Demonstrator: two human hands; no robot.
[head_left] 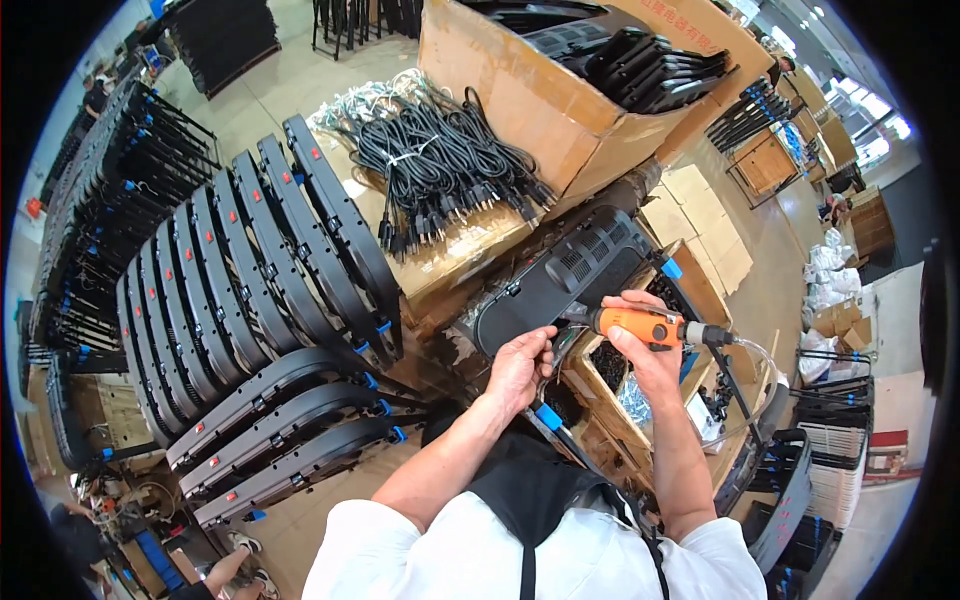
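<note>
My right hand (pixel 648 345) is wrapped round an orange air screwdriver (pixel 640 325), with a clear hose (pixel 755 348) running from its back end. The tool lies roughly level, its tip pointing left at the edge of a black plastic motor cover (pixel 520 318) with vent slots. Just left of that tip, my left hand (pixel 522 368) is closed in a pinch at the cover's near edge. What its fingers hold, if anything, is too small to make out. The cover rests on a black frame with a blue end piece (pixel 548 416).
Wooden bins (pixel 600 395) with small parts stand under my right arm. Bundled black power cords (pixel 430 160) lie on a carton beyond the cover. A large cardboard box (pixel 530 95) holds black parts. Rows of black machine frames (pixel 240 270) stand at the left. Other people are farther off.
</note>
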